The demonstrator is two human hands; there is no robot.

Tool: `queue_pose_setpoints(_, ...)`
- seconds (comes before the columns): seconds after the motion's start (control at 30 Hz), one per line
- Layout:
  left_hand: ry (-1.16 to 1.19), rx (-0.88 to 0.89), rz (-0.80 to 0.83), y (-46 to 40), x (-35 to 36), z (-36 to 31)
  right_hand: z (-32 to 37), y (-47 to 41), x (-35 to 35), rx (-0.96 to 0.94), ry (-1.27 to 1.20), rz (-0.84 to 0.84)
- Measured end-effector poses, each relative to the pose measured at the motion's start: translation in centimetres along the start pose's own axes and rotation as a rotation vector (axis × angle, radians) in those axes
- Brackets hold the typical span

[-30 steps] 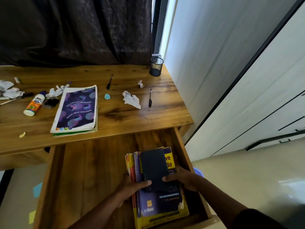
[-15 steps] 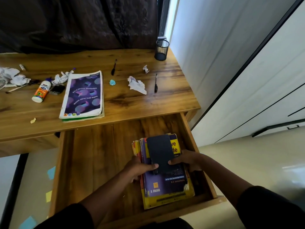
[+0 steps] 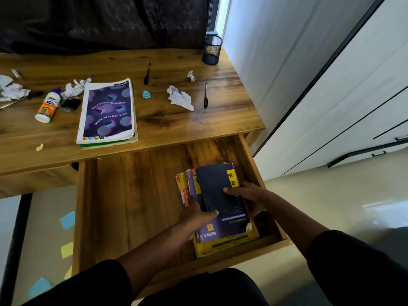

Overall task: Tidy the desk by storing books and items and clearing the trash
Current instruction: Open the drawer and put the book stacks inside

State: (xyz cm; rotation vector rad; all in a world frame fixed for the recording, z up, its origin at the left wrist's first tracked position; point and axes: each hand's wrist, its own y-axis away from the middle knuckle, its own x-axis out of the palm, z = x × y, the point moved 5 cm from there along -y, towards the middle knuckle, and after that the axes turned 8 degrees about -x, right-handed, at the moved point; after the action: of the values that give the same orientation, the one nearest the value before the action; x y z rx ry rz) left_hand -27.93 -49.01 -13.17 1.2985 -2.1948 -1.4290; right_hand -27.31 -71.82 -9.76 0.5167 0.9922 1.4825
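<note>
Wooden drawer point(image 3: 132, 202) pulled out under the desk point(image 3: 176, 120), both hands on a stack of books point(image 3: 223, 228) in its right end.

A small dark notebook point(image 3: 213, 188) lies on top of the stack; the left hand point(image 3: 196, 215) grasps the stack's left edge with its thumb on the notebook's near end, and the right hand point(image 3: 247, 195) holds the right side, fingertips touching the notebook. On the desk lie a purple notebook point(image 3: 108, 111), a glue bottle point(image 3: 48, 106), crumpled paper point(image 3: 180, 98), a small paper ball point(image 3: 191, 76), a blue scrap point(image 3: 146, 94), two black pens point(image 3: 205, 96) and, in the far corner, a mesh pen holder point(image 3: 212, 49). Sticky notes point(image 3: 67, 219) lie on the floor at left.
</note>
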Motion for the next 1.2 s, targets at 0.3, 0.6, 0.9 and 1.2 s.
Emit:
queue_pose_setpoints(0.3,0.052,-0.001,0.116,-0.7,-0.4,0.6,0.1,1.0,0.3,0.058,0.122,0.016)
queue_pose_setpoints(0.6,-0.292,0.305,-0.31,-1.7,-5.3,-5.0,5.4,-0.4,0.7,-0.254,0.532,-0.186)
queue_pose_setpoints(0.9,-0.706,0.317,-0.293,-2.2,-6.6,-7.0,8.1,-1.1,1.2,-0.352,0.54,-0.103)
queue_pose_setpoints(1.2,-0.763,0.395,-0.273,-0.9,-6.5,-5.8,6.4,-1.2,1.1,-0.382,0.611,-0.083)
